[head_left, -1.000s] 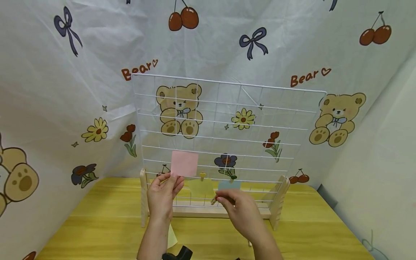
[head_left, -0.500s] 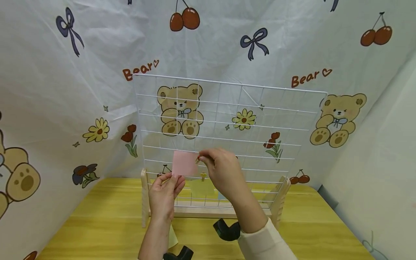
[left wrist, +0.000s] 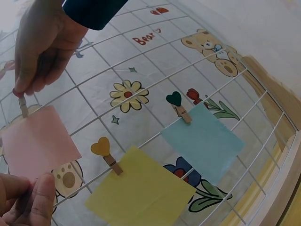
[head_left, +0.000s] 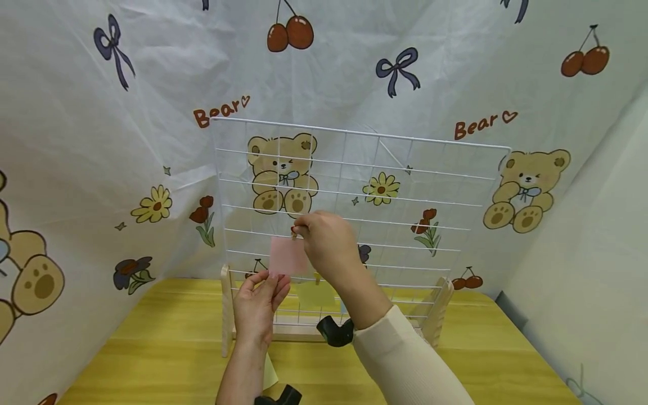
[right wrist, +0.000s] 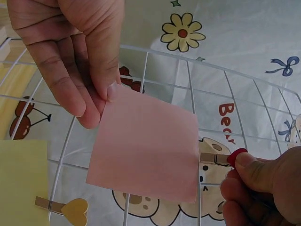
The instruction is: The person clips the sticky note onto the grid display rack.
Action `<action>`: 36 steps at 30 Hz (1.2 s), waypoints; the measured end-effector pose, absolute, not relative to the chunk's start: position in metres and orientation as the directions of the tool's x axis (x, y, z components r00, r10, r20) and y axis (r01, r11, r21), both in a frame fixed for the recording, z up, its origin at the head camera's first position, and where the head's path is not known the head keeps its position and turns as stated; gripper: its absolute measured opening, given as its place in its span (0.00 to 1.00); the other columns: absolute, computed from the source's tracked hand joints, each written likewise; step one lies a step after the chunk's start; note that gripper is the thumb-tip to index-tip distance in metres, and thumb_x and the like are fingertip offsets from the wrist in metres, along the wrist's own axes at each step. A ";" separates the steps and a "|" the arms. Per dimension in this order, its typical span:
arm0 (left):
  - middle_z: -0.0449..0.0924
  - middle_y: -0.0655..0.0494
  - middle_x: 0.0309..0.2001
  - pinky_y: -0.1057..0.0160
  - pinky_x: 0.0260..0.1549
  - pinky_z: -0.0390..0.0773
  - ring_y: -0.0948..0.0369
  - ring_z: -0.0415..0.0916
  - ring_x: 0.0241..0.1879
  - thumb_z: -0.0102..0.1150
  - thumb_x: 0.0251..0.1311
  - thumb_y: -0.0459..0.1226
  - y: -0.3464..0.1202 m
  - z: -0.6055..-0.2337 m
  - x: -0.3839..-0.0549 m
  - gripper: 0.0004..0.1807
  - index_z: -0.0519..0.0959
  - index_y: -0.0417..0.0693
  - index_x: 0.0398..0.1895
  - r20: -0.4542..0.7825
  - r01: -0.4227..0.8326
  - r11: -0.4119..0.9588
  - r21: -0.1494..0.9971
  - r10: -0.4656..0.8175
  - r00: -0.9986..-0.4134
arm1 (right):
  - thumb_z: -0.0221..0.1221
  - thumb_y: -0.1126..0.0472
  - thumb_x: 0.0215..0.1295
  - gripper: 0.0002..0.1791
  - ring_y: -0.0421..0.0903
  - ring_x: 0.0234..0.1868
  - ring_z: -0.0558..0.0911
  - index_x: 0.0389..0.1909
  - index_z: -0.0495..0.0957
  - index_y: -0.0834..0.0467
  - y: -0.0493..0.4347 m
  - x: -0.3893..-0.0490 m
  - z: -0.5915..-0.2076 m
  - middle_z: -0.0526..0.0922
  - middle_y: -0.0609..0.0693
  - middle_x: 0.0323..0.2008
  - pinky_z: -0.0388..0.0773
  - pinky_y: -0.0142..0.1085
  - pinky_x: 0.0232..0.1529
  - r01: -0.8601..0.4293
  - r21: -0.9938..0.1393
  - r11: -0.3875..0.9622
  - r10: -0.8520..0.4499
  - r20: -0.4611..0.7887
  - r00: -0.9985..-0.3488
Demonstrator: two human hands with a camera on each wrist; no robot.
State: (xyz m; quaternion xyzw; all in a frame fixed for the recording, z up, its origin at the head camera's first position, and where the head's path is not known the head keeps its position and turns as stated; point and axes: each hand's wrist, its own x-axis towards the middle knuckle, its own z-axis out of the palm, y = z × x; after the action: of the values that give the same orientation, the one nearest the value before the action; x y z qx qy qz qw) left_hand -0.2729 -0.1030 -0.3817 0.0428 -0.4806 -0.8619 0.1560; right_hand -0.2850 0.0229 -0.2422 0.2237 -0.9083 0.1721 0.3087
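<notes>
My left hand [head_left: 255, 304] pinches the lower edge of a square pink paper note [head_left: 287, 255] and holds it against the white wire grid [head_left: 354, 133]. At the note's top edge, my right hand [head_left: 329, 247] pinches a small wooden clothespin [right wrist: 215, 158] with a red heart on its end. The clothespin's tip meets the note's edge at a grid wire; whether it clamps the paper I cannot tell. Lower on the grid hang a yellow note [left wrist: 141, 193], under a yellow-heart clothespin [left wrist: 113, 165], and a light blue note [left wrist: 204, 141], under a green-heart clothespin [left wrist: 182, 113].
Wooden feet [head_left: 432, 318] hold the grid upright on a yellow wood-grain table [head_left: 136, 349]. Another pale yellow paper [head_left: 269, 372] lies on the table beside my left forearm. Behind the grid hangs a white cloth [head_left: 334, 84] printed with bears.
My right hand has risen leftward with the clothespin, from in front of the blue note to the pink note's top edge. The left hand and pink note have stayed nearly still.
</notes>
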 end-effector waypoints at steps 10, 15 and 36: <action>0.89 0.56 0.37 0.65 0.45 0.86 0.64 0.89 0.40 0.57 0.73 0.33 -0.099 -0.381 -0.272 0.15 0.71 0.35 0.57 0.071 0.211 -0.491 0.845 -0.287 -0.955 | 0.64 0.58 0.70 0.07 0.46 0.43 0.89 0.39 0.91 0.52 0.020 -0.288 -0.240 0.91 0.45 0.38 0.85 0.40 0.43 -0.463 -0.142 0.875 -0.298 0.594 -0.747; 0.89 0.58 0.37 0.65 0.45 0.85 0.64 0.89 0.40 0.57 0.73 0.35 -0.099 -0.381 -0.271 0.17 0.70 0.35 0.58 0.075 0.212 -0.489 0.846 -0.284 -0.956 | 0.63 0.56 0.71 0.08 0.45 0.43 0.89 0.41 0.91 0.48 0.018 -0.285 -0.240 0.91 0.43 0.39 0.85 0.41 0.40 -0.432 -0.100 0.896 -0.298 0.586 -0.754; 0.89 0.63 0.34 0.65 0.42 0.86 0.66 0.89 0.37 0.56 0.74 0.40 -0.109 -0.378 -0.266 0.18 0.70 0.39 0.59 0.065 0.189 -0.398 0.898 -0.305 -0.950 | 0.60 0.53 0.75 0.12 0.42 0.35 0.85 0.53 0.86 0.47 0.037 -0.262 -0.250 0.91 0.43 0.38 0.82 0.34 0.36 -0.473 -0.224 0.852 -0.264 0.596 -0.758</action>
State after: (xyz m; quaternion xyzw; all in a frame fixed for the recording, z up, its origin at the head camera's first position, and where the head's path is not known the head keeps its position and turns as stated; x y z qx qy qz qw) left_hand -0.2660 -0.1085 -0.3783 0.0549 -0.5283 -0.8342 0.1482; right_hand -0.2615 0.0367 -0.2496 0.2004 -0.9195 0.1835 0.2842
